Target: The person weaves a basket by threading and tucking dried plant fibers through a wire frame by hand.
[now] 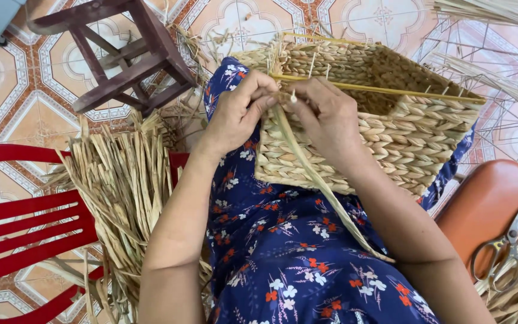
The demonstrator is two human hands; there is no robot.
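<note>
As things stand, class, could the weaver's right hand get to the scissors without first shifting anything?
Probably yes. The scissors lie uncovered on the orange seat to the person's right, beyond the right forearm. The right hand would only have to let go of the straw strand at the basket rim.

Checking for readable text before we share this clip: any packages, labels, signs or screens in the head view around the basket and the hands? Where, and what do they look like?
None in view: no package, label, sign or screen.
What is there is unprinted: a woven basket on the lap under the left hand and right hand, dried reed strips on a red chair, scissors on an orange seat.
</note>
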